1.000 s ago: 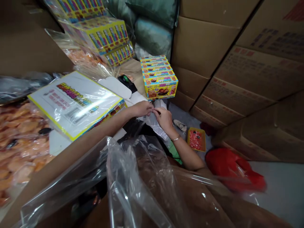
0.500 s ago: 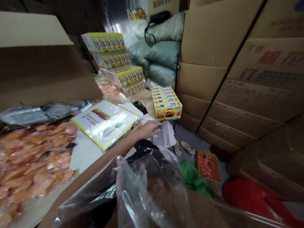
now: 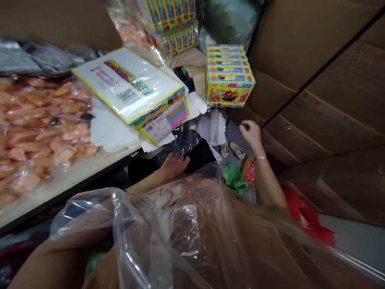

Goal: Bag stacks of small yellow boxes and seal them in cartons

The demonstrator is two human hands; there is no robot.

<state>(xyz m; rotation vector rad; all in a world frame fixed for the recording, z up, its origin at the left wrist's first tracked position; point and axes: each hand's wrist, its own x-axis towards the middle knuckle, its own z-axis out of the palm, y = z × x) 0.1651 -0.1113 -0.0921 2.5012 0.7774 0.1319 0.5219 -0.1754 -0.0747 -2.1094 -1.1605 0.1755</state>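
My left hand (image 3: 174, 164) lies with its fingers flat on the upper edge of a large clear plastic bag (image 3: 168, 228) that fills the foreground, right beside a black object (image 3: 200, 154). My right hand (image 3: 251, 134), with a thin bracelet at the wrist, hovers to the right with its fingers curled; I see nothing in it. It is just below a stack of yellow printed boxes (image 3: 229, 76) and next to loose white sheets (image 3: 212, 126). A flat yellow-edged box in shrink wrap (image 3: 129, 86) lies on the table (image 3: 75, 170) at the left.
Bags of orange snacks (image 3: 36, 120) cover the table's left part. Brown cartons (image 3: 325, 100) wall off the right side. On the floor lie a pair of shoes (image 3: 231, 150), a green bag (image 3: 234, 180), a small orange tray (image 3: 248, 170) and a red bag (image 3: 306, 216).
The view has tipped down and nearer. My hands, together over the white sheets a second ago, are apart: the left has dropped to the bag's edge, the right has moved off to the right.
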